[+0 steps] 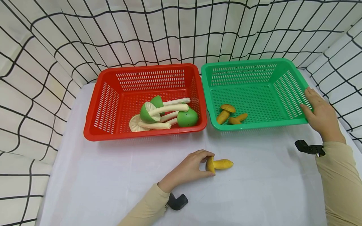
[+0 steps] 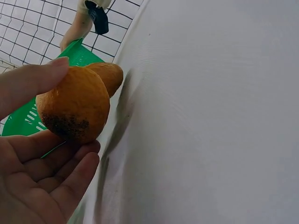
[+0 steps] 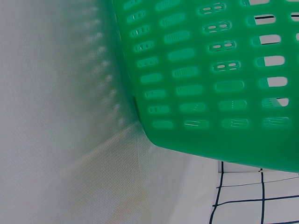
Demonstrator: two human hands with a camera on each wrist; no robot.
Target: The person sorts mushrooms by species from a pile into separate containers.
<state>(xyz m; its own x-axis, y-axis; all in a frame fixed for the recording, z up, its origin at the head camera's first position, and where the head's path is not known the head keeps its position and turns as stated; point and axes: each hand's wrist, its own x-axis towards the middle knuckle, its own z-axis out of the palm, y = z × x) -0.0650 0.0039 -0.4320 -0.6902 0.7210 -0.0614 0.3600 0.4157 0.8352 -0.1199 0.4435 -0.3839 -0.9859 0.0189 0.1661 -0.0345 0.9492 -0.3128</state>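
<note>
My left hand (image 1: 190, 169) pinches the cap of a yellow toy mushroom (image 1: 222, 164) above the white cloth in the head view. In the left wrist view, the thumb lies on top of the mushroom's dark-speckled cap (image 2: 74, 105), with fingers beneath it. At the far right, my right hand (image 1: 322, 114) rests on the right rim of a green basket (image 1: 295, 122), fingertips and thumb reaching over the edge. Two brownish-yellow mushrooms (image 1: 223, 116) lie in that basket's front left corner. The right wrist view shows the basket's outer wall (image 3: 210, 135) but not the hand.
Left of the green basket stands a red basket (image 1: 144, 135) with several green-capped, pale-stemmed toy mushrooms (image 1: 187, 118). Wire mesh (image 1: 181, 34) backed by white cloth encloses the back and sides. White cloth (image 1: 113, 179) covers the table.
</note>
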